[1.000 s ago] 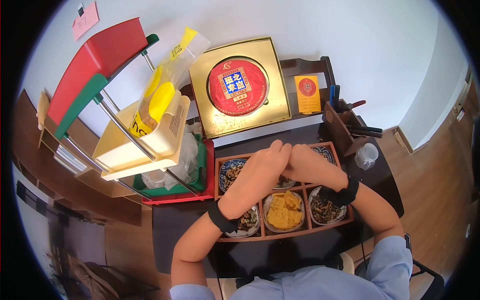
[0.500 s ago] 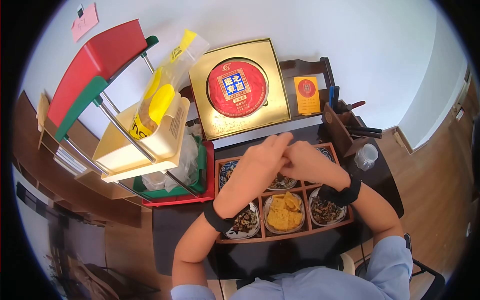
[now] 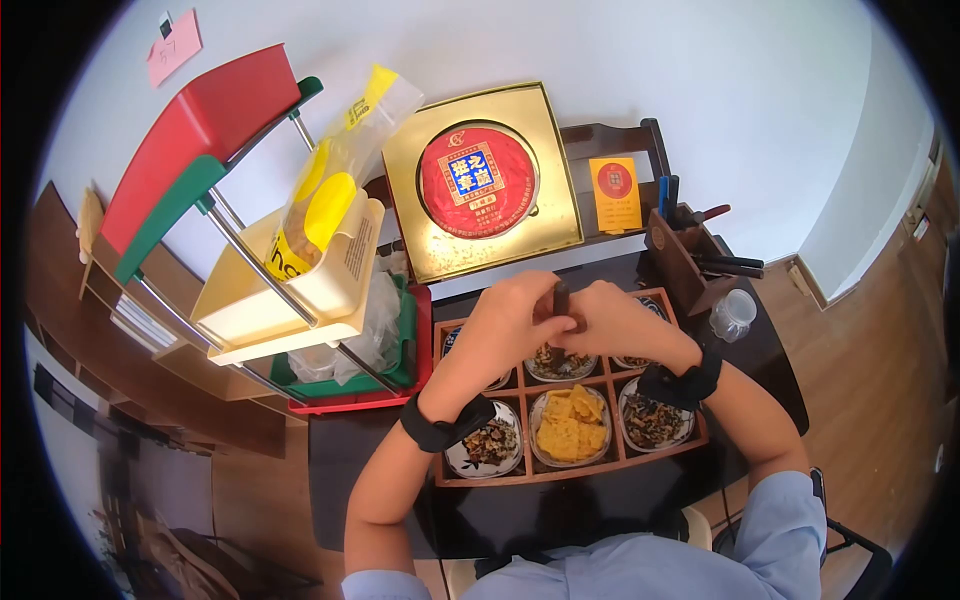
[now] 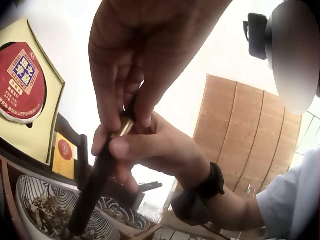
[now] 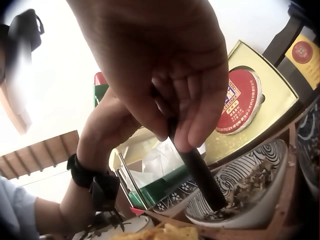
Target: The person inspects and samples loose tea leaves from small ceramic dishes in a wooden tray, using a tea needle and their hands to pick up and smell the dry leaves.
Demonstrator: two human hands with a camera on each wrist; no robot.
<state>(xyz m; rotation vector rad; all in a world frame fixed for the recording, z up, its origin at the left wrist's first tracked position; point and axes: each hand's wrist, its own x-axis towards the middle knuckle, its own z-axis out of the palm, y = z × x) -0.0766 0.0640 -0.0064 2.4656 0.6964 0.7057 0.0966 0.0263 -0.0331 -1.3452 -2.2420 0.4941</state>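
Note:
Above the back row of a wooden divided tray (image 3: 560,477), my left hand (image 3: 510,322) and right hand (image 3: 628,322) meet around a dark rod (image 4: 89,197). Left fingers pinch its upper end, while the right thumb and fingers grip it lower down. A brass-coloured band (image 4: 125,127) shows between the two grips. The rod slants down, its low end over the middle back bowl (image 5: 252,187), which holds dry leafy bits. Yellow pieces (image 3: 572,425) fill the front middle dish, between a front left dish (image 3: 490,447) and a front right dish (image 3: 655,420) of dark leafy bits.
A gold box (image 3: 430,255) with a red round cake stands behind the tray, beside an orange card (image 3: 616,195). At right are a pen holder (image 3: 690,265) and a clear plastic cup (image 3: 733,315). A tiered rack (image 3: 265,325) rises at left.
The hands, earlier pressed together, have parted a little and come slightly nearer the body. The dark rod, hidden before, now shows between them. The left wrist has shifted left.

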